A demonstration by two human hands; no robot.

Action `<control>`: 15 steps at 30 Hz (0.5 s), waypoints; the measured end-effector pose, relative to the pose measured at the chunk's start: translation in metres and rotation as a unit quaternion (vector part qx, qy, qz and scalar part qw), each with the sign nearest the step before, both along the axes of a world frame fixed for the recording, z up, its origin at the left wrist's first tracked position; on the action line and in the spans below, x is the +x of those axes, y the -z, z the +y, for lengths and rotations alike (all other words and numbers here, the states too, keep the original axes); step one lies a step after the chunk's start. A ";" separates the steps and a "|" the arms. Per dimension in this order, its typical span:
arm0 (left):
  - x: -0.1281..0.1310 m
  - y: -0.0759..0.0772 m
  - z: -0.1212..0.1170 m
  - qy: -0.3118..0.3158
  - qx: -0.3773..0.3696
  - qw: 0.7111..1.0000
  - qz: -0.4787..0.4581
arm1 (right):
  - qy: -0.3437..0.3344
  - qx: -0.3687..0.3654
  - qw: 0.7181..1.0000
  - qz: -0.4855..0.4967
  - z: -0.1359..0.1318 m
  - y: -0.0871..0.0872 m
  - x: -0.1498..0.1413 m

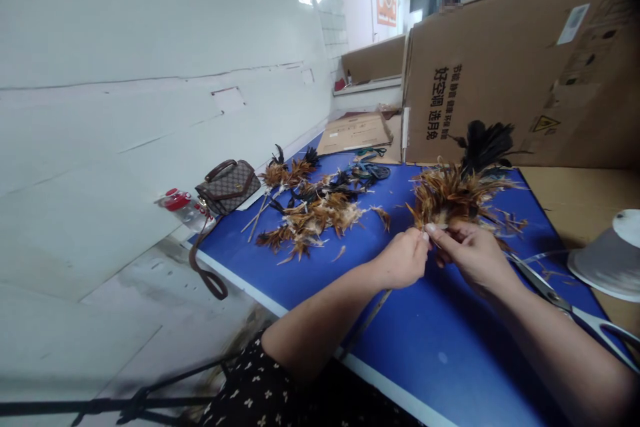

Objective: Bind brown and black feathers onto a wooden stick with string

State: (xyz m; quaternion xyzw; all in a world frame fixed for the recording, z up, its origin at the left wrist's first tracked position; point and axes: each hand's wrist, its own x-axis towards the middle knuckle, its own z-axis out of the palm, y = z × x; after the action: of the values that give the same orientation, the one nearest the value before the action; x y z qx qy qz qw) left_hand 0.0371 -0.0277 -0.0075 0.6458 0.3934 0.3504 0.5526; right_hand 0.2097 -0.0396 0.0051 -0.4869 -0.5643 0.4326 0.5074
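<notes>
A feather duster (445, 190) with brown feathers and a black tuft at its far end lies across my hands. My left hand (405, 259) is closed around its thin stick (373, 317), which sticks out below the fist toward the table's front edge. Thumb and fingers of my right hand (473, 252) pinch at the base of the brown feathers, right against my left fingertips. What exactly lies between the right fingertips is too small to make out. Scissors (543, 290) rest on the blue table (425, 347), partly behind my right forearm.
Loose brown and black feathers (320, 213) and thin sticks (259, 215) lie left of my hands. Beyond them are a handbag (230, 187) and a bottle (187, 209). A large cardboard box (500, 73) stands behind; a spool (607, 257) is at right.
</notes>
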 end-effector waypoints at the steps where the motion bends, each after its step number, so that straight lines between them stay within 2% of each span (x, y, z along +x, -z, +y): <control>1: -0.001 0.000 0.002 0.002 -0.016 1.000 0.012 | -0.013 0.000 1.000 -0.026 0.000 -0.004 0.003; 3: -0.003 -0.004 0.010 -0.020 -0.064 0.998 -0.003 | -0.037 -0.002 0.996 -0.084 0.002 -0.014 0.015; 5: -0.009 -0.009 0.019 -0.060 -0.117 0.991 -0.039 | -0.015 -0.004 0.990 -0.142 0.006 -0.025 0.039; 7: -0.017 -0.014 0.030 -0.097 -0.167 0.979 -0.066 | 0.094 -0.004 0.973 -0.210 0.013 -0.033 0.071; 9: -0.024 -0.016 0.039 -0.117 -0.219 0.964 -0.098 | 0.231 -0.026 0.925 -0.299 0.023 -0.033 0.106; 11: -0.030 -0.012 0.046 -0.114 -0.256 0.952 -0.125 | 0.297 -0.057 0.880 -0.367 0.035 -0.025 0.135; 13: -0.034 -0.006 0.049 -0.094 -0.272 0.947 -0.141 | 0.267 -0.050 0.873 -0.404 0.049 -0.010 0.149; 15: -0.036 0.000 0.050 -0.067 -0.274 0.948 -0.149 | 0.214 -0.010 0.883 -0.417 0.062 0.009 0.148</control>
State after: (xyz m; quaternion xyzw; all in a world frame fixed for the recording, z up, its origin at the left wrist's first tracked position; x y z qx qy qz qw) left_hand 0.0009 0.0221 -0.0070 0.3819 0.4302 0.3575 0.7357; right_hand 0.3580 0.0221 -0.0038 -0.7362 -0.6018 0.0761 0.3001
